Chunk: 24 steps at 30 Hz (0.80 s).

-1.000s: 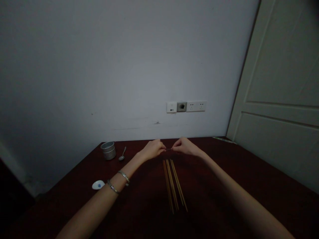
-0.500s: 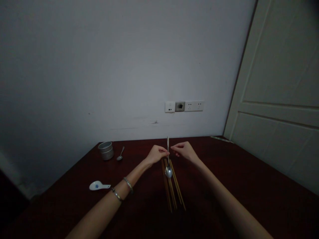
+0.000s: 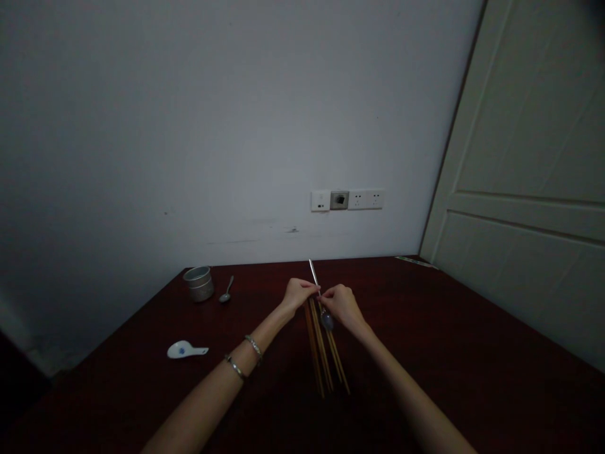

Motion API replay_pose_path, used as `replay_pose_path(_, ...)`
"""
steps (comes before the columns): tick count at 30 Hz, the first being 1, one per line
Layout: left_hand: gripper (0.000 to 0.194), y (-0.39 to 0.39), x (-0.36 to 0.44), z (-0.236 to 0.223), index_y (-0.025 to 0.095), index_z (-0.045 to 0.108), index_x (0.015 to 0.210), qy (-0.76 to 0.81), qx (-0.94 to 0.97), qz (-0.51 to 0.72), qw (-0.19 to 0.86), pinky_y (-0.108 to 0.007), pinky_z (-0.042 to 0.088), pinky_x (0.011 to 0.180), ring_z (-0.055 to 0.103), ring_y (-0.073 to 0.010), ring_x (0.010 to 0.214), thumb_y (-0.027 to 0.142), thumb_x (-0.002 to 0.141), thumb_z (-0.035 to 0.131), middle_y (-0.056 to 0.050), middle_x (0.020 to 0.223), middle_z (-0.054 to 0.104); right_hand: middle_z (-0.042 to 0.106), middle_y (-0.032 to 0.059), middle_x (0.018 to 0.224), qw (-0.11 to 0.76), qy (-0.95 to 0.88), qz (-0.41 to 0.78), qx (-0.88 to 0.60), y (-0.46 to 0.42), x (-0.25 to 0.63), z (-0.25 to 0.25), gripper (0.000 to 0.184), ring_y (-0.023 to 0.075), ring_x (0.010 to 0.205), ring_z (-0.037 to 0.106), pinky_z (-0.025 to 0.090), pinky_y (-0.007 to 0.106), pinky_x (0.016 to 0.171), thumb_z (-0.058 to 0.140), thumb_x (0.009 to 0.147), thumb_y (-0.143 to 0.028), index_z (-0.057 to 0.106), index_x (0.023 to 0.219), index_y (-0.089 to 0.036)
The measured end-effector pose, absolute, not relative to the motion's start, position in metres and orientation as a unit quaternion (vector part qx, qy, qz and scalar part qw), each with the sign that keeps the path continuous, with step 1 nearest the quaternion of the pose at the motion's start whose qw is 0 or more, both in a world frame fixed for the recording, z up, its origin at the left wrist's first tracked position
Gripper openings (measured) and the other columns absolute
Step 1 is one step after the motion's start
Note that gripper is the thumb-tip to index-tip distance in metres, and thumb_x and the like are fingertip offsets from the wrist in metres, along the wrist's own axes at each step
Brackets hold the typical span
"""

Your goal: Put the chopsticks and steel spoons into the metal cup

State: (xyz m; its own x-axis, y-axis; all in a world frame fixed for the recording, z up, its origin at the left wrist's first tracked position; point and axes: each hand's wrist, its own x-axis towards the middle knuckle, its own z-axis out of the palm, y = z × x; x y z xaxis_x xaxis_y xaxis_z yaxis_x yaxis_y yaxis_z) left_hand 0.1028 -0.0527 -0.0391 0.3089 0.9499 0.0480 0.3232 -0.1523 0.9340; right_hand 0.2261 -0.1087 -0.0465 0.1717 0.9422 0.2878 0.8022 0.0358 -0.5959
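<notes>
A metal spoon [image 3: 326, 320] is held over the table, tilted, its bowl toward me and its long handle pointing at the wall. My left hand [image 3: 299, 294] pinches the handle between thumb and fingertips from the left. From the right, my right hand [image 3: 343, 306] is closed with its fingertips on the same handle, just nearer the bowl. Beneath the spoon, several wooden chopsticks [image 3: 323, 356] lie side by side, pointing toward me; their far ends are partly hidden by the hands and spoon.
At the far left stands a metal cup [image 3: 200, 289], with a small metal spoon [image 3: 225, 296] lying beside it. Closer to me rests a white soup spoon [image 3: 182, 349] with a blue mark. A wall with sockets [image 3: 366, 200] rises behind the dark red table [image 3: 454, 353].
My right hand has come in from beside the handle and closed on it. The spoon has turned, its bowl shifting right and its handle end left. The view has shifted slightly.
</notes>
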Motion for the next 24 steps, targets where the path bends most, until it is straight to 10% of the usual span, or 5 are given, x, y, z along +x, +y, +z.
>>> replay_pose_path(24, 0.034, -0.030, 0.067, -0.090, 0.006, 0.064, 0.074, 0.506, 0.644, 0.312, 0.482, -0.015, 0.025, 0.033, 0.039, -0.0047, 0.042, 0.035, 0.075, 0.045, -0.006, 0.068, 0.062, 0.064, 0.0188, 0.091, 0.099, -0.608, 0.082, -0.784, -0.124, 0.235, -0.079, 0.022, 0.0293, 0.088, 0.061, 0.045, 0.030, 0.068, 0.049, 0.067, -0.007, 0.060, 0.085, -0.010)
